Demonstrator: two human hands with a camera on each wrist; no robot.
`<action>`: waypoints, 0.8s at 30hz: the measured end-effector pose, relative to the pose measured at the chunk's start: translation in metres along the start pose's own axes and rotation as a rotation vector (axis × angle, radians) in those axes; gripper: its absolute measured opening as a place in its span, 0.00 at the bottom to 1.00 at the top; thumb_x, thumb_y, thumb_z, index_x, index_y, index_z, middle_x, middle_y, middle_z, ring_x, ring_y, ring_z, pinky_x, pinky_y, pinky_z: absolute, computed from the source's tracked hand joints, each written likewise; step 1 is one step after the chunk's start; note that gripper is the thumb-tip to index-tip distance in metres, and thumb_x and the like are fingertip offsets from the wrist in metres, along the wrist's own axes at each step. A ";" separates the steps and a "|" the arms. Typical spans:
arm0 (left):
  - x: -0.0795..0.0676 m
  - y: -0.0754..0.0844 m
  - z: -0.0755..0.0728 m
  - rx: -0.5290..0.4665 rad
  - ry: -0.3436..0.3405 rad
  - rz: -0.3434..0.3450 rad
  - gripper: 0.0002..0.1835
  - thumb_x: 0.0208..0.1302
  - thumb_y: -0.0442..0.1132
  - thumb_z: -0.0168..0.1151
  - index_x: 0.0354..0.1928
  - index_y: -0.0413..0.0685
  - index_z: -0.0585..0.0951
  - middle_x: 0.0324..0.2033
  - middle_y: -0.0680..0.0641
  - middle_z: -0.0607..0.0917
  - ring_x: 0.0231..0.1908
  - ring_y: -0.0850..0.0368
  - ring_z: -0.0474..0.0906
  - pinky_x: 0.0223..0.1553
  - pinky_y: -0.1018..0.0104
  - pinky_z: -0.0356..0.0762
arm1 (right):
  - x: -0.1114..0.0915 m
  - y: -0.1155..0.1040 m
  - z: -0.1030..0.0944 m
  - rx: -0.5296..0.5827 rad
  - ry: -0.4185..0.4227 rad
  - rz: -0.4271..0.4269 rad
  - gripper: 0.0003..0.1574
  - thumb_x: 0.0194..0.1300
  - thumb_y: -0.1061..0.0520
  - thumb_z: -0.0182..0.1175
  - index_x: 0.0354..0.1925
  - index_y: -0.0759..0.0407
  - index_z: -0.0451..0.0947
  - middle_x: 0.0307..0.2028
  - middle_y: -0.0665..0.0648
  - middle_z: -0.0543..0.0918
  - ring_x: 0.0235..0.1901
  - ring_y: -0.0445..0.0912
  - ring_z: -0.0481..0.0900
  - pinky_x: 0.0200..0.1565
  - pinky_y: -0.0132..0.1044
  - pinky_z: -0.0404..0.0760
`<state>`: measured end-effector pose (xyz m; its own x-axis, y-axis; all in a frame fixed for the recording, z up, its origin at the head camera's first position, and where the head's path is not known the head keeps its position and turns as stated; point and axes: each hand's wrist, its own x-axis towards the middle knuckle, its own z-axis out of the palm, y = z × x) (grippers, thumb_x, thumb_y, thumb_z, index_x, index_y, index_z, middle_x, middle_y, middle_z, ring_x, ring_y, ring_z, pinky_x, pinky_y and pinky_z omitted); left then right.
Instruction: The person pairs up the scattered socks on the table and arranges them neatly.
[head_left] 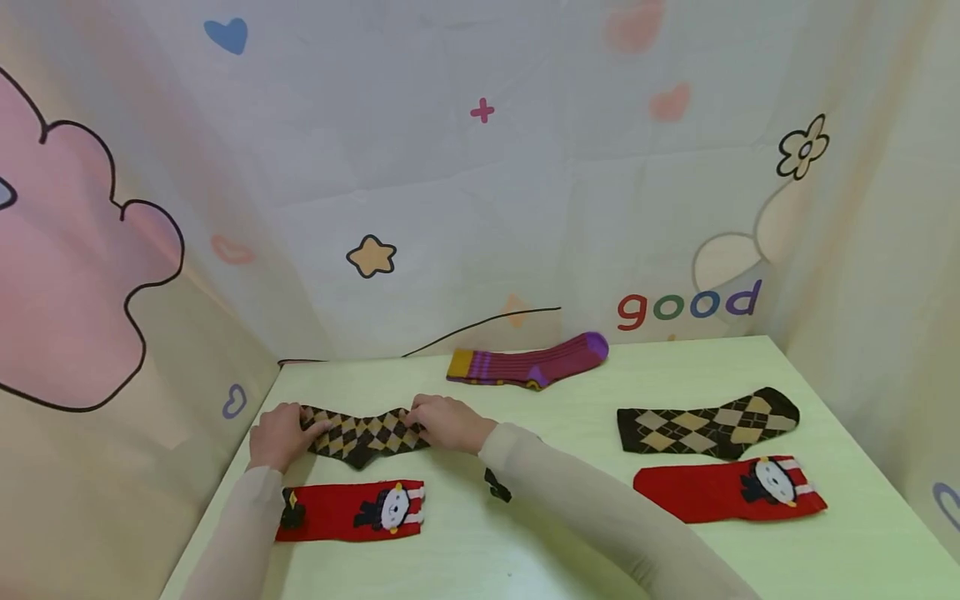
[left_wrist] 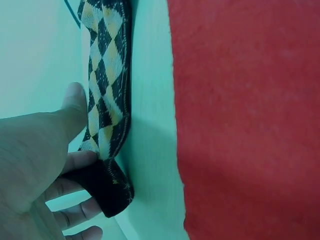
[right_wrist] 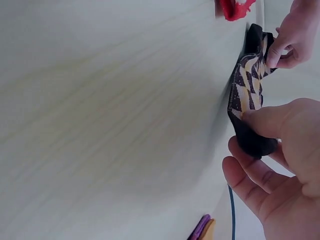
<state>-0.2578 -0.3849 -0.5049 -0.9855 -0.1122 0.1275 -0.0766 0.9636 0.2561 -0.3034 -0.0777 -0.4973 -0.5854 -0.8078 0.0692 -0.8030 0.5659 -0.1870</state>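
A black, tan and grey argyle sock (head_left: 363,435) stretches between both hands at the left of the table. My left hand (head_left: 279,437) grips one end; in the left wrist view, fingers reach beneath its black end (left_wrist: 112,192). At the other end my right hand (head_left: 452,423) pinches the sock, thumb on top and fingers under the dark tip (right_wrist: 255,142) in the right wrist view. Below lies a red sock (head_left: 330,510) with a white animal figure, partly hidden by the left wrist. It fills the right side of the left wrist view as red fabric (left_wrist: 245,115).
A maroon and purple sock (head_left: 517,367) with a mustard cuff lies at the table's back edge. On the right are another argyle sock (head_left: 705,427) and another red sock (head_left: 690,493), partly behind my right sleeve. A printed curtain (head_left: 480,183) encloses the table.
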 end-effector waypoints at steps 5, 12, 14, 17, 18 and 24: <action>-0.004 -0.001 -0.007 -0.006 0.026 0.004 0.26 0.66 0.57 0.69 0.27 0.39 0.78 0.28 0.40 0.77 0.28 0.45 0.71 0.29 0.48 0.71 | -0.005 -0.002 -0.008 -0.017 0.030 -0.017 0.20 0.70 0.60 0.67 0.59 0.51 0.85 0.55 0.52 0.82 0.48 0.42 0.84 0.48 0.28 0.82; -0.010 -0.004 -0.010 -0.034 0.076 0.039 0.29 0.71 0.56 0.63 0.45 0.31 0.84 0.44 0.31 0.86 0.40 0.32 0.80 0.42 0.35 0.77 | -0.013 -0.005 -0.016 -0.031 0.062 -0.048 0.22 0.71 0.60 0.66 0.61 0.51 0.83 0.58 0.53 0.80 0.48 0.41 0.83 0.48 0.26 0.81; -0.013 -0.005 -0.010 -0.052 0.086 0.045 0.28 0.71 0.55 0.64 0.46 0.31 0.84 0.44 0.31 0.86 0.41 0.32 0.81 0.43 0.35 0.78 | -0.016 -0.007 -0.020 -0.030 0.064 -0.057 0.22 0.71 0.60 0.66 0.62 0.51 0.83 0.58 0.53 0.80 0.48 0.41 0.84 0.48 0.25 0.81; -0.017 -0.005 -0.011 -0.098 0.095 0.057 0.23 0.72 0.49 0.65 0.46 0.30 0.83 0.44 0.30 0.85 0.40 0.34 0.81 0.41 0.37 0.80 | -0.020 -0.008 -0.026 -0.047 0.070 -0.075 0.22 0.71 0.60 0.66 0.62 0.52 0.83 0.58 0.53 0.80 0.49 0.41 0.83 0.48 0.25 0.80; -0.018 -0.005 -0.013 -0.115 0.097 0.061 0.22 0.72 0.47 0.65 0.47 0.29 0.82 0.44 0.30 0.84 0.41 0.33 0.81 0.41 0.37 0.80 | -0.021 -0.009 -0.028 -0.054 0.074 -0.078 0.22 0.71 0.60 0.65 0.62 0.52 0.83 0.58 0.53 0.80 0.49 0.41 0.83 0.49 0.25 0.80; -0.015 0.002 -0.025 -0.157 0.138 0.109 0.15 0.69 0.31 0.62 0.52 0.27 0.79 0.48 0.27 0.80 0.47 0.29 0.78 0.48 0.36 0.76 | -0.025 -0.006 -0.045 -0.096 0.107 -0.085 0.22 0.71 0.59 0.66 0.62 0.52 0.82 0.57 0.53 0.80 0.49 0.42 0.83 0.50 0.26 0.81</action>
<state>-0.2389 -0.3874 -0.4822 -0.9556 -0.0520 0.2900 0.0644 0.9236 0.3779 -0.2887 -0.0536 -0.4538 -0.5192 -0.8342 0.1858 -0.8542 0.5134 -0.0820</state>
